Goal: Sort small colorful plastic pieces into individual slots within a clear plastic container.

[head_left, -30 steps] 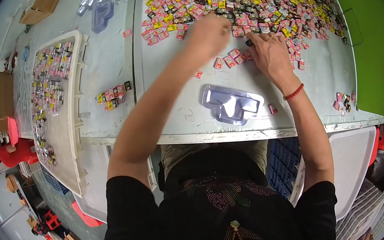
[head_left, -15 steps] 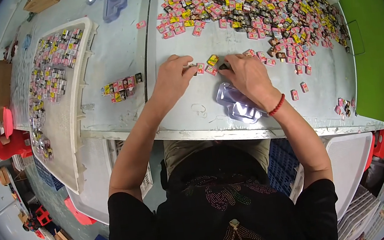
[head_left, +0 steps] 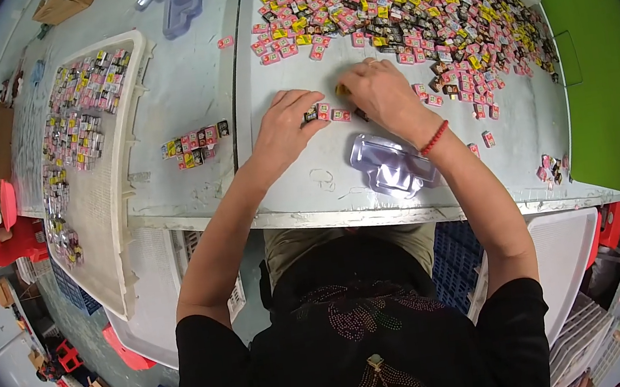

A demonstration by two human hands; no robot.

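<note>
If hurried, the right grip (head_left: 385, 96), pinching a yellow mini box (head_left: 342, 90), could knock a nearby pink mini box (head_left: 341, 116) askew; whether the left grip (head_left: 284, 130) clasps anything, I cannot tell

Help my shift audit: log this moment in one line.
left hand: at black box; right hand: at yellow box; clear tray: on table

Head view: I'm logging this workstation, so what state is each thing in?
Left hand: curled, at a black box
Right hand: fingers bent, at a yellow box
Clear tray: lying flat, partly hidden
Small boxes: loose, heaped
White tray: partly filled with grouped boxes
Bracelet: worn
</note>
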